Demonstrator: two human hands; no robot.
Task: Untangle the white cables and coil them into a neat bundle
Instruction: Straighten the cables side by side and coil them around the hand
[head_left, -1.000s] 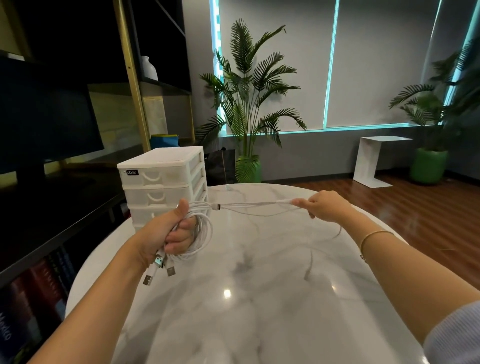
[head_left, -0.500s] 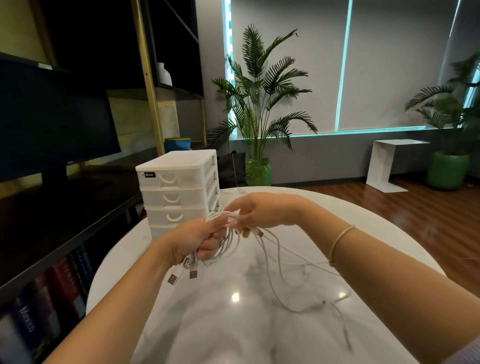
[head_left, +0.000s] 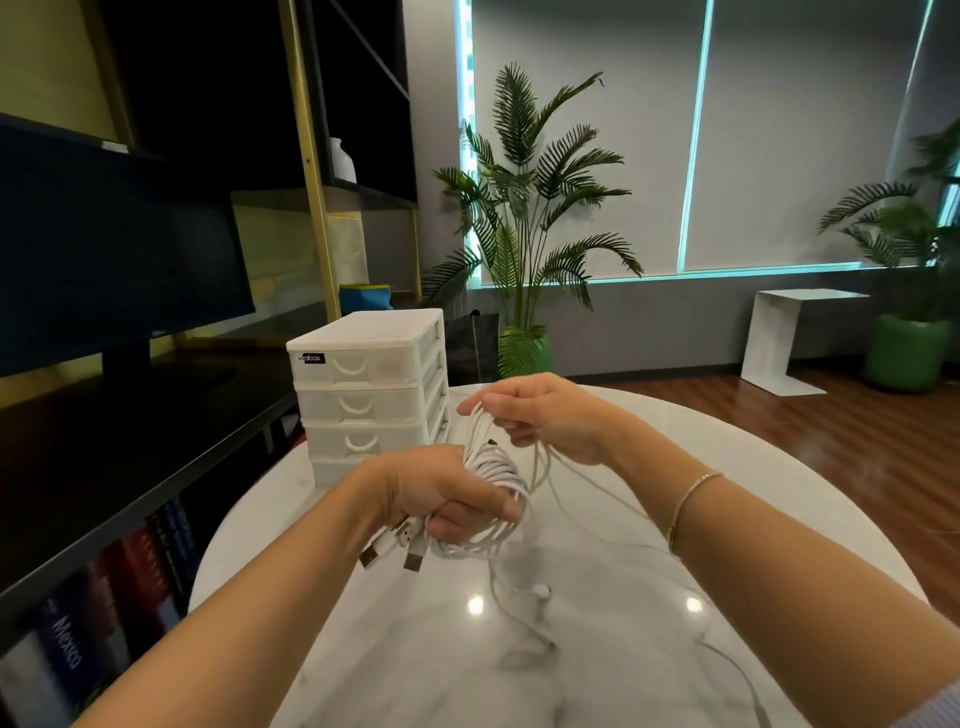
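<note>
Since half a second ago the right hand (head_left: 540, 415) has risen above the coil, pinching loose strands; nearer, the left hand (head_left: 441, 493) grips the white cables (head_left: 493, 467) — held above the marble table (head_left: 779, 493), before the drawer unit (head_left: 369, 389).

Left hand (head_left: 441, 499) grips the coil (head_left: 493, 470) of white cables above the marble table (head_left: 753, 499), with USB plugs (head_left: 387, 551) poking out below the fist. Right hand (head_left: 540, 415) pinches a strand just above the coil, and loose cable (head_left: 519, 608) trails down onto the tabletop. A white drawer box (head_left: 363, 384) stands just behind the hands, with a palm (head_left: 524, 208) beyond it by the window.
</note>
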